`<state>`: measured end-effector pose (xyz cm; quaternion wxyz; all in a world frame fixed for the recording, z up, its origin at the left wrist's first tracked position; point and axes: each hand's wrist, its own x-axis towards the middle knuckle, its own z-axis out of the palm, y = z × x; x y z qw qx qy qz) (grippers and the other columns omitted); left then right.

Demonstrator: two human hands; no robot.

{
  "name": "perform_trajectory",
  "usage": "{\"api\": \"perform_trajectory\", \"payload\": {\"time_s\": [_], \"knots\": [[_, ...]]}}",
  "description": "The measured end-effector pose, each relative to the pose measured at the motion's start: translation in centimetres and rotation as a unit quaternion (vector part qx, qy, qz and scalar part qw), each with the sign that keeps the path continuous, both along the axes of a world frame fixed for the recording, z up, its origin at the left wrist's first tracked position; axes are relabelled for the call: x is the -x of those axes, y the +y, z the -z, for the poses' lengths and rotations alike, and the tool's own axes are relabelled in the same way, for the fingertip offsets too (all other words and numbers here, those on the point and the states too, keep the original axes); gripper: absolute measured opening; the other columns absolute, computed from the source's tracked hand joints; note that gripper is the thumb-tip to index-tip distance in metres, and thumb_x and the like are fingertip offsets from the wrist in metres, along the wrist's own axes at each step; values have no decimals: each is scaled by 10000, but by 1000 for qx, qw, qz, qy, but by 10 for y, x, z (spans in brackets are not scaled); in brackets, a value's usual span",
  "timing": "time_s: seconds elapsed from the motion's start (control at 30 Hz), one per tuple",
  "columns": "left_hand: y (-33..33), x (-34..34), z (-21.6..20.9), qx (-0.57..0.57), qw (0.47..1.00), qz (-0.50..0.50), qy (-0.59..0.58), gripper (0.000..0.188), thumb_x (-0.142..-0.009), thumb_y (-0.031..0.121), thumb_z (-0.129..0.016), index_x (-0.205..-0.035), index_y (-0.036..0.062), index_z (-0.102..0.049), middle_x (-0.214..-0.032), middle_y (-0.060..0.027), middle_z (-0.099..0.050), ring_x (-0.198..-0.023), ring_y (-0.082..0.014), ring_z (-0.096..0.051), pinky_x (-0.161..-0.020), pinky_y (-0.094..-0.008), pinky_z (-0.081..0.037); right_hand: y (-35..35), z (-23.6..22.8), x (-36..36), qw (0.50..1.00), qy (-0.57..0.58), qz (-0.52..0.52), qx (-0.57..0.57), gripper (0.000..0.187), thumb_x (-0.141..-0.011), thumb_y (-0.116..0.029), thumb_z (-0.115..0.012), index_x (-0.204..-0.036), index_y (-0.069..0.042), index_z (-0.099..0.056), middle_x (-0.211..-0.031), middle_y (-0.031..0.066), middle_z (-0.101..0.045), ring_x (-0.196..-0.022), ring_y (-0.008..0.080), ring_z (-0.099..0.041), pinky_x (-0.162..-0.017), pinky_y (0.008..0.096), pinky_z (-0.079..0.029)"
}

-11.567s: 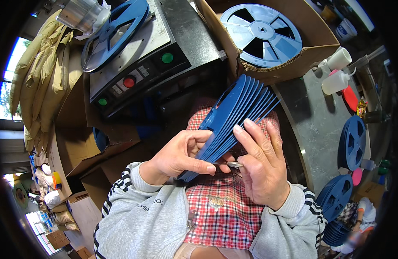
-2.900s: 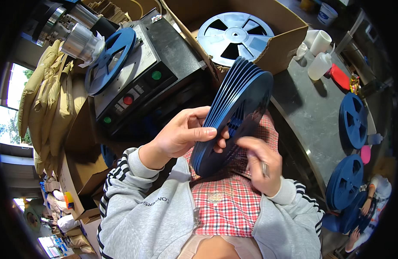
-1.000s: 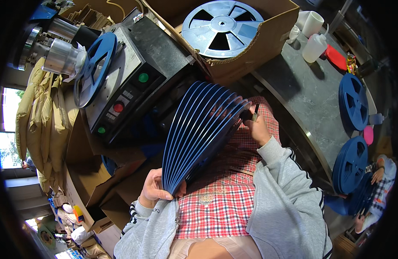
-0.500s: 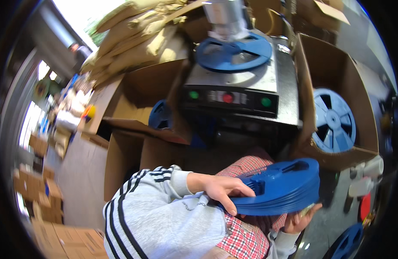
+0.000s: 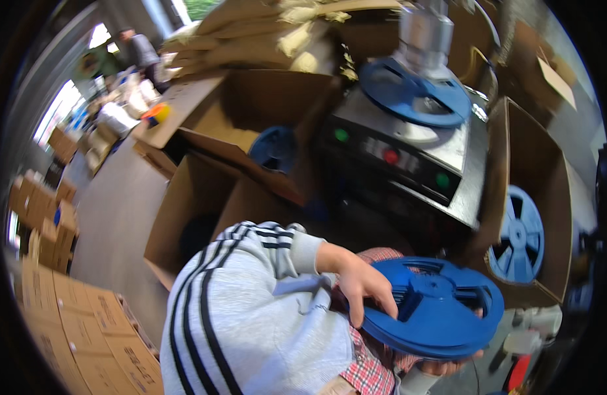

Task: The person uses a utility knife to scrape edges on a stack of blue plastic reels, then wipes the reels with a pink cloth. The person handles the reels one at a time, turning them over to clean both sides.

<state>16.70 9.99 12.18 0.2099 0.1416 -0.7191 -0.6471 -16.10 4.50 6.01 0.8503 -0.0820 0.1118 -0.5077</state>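
Note:
A stack of blue plastic reel discs with cut-out windows lies over my lap, tilted slightly. My left hand grips its left edge, thumb and fingers bent over the rim. From below and to the right, my right hand holds the stack's underside; most of its fingers are hidden beneath. Ahead stands a bench machine with green and red buttons. On its plate rests another blue reel, under a silver cylinder head.
An open carton on the right holds a lighter blue reel. Another carton at left holds a blue reel. Closed cartons stand lower left, stuffed sacks behind. A person is far off at left.
The view has swung, shifting the machine and cartons rightward and down. The reel stack has tipped to show more of its top face. Both hands keep hold of it.

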Motion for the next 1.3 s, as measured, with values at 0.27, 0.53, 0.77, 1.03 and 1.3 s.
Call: {"api": "perform_trajectory", "payload": {"time_s": [0.27, 0.53, 0.77, 1.03, 1.3], "knots": [[-4, -17, 39, -35, 996, 48, -59, 434, -796, 100, -772, -1162, -80, -624, -1136, -210, -656, -1004, -329, -644, -873, -394, -494, -4, 3, -29, 978, -138, -129, 89, 719, -919, -365, -678, -1452, -19, -343, -1429, 162, -468, -396, 32, -372, -318, 174, -390], [-5, -17, 39, -36, 994, 71, -69, 536, -791, 149, -767, -1244, -68, -579, -1213, -226, -629, -1074, -365, -624, -904, -425, -490, -15, -13, -43, 969, -156, -138, 132, 735, -906, -351, -690, -1475, -103, -298, -1238, 152, -518, -412, 5, -373, -317, 133, -390], [-2, -30, 45, 54, 988, 31, -144, 558, -757, 77, -745, -1278, -20, -569, -1297, -176, -569, -1221, -326, -522, -1044, -423, -418, -6, -4, -45, 966, -160, -146, 139, 457, -925, -228, -692, -1238, -49, -412, -1099, 159, -597, -414, 11, -423, -311, 164, -424], [-36, 6, -18, -111, 960, -218, 136, 529, -996, 248, -557, -1410, -58, -436, -1377, -213, -531, -1305, -283, -507, -1117, -420, -382, 6, -24, -58, 933, 148, -229, 235, 346, -859, -107, -742, -1118, -66, -515, -1026, 126, -663, -622, 95, -605, -508, 200, -495], [-43, 61, -22, -364, 913, -176, 55, 688, -1049, 517, -250, -1348, -59, -480, -1232, -200, -612, -1129, -264, -619, -986, -367, -508, 33, -32, -82, 881, 243, -227, 335, 453, -823, -185, -800, -1144, -8, -534, -1045, 104, -647, -1014, 226, -636, -961, 379, -503]]}}
